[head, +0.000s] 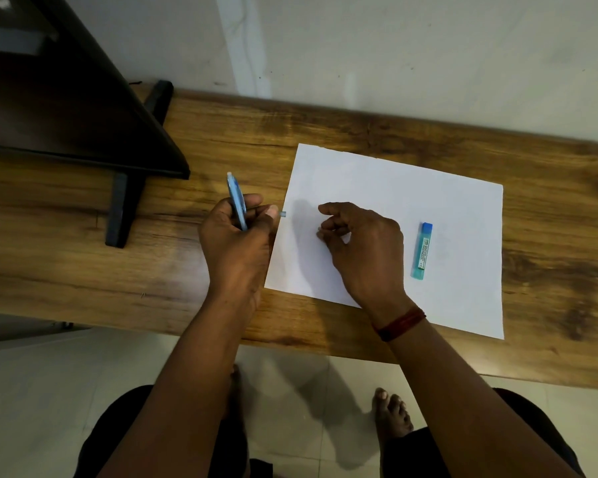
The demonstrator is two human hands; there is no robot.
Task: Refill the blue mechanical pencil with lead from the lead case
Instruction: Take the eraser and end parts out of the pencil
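1 view only: head-mounted wide-angle cam, looking forward and steeply down, nearly top-down over the worktop (359,132). Close range, both forearms enter from the bottom edge and the hands (237,236) sit near frame centre. Worktop runs as a band across the middle, tilted slightly clockwise; wall (428,46) fills the top, floor tiles (32,391) plus the wearer's legs and a bare foot (392,414) fill the bottom. Wide-angle bend shows at the edges. No 2nd view, so no overlap.

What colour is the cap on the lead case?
Blue, on a lighter teal body; the lead case shows in the head view.
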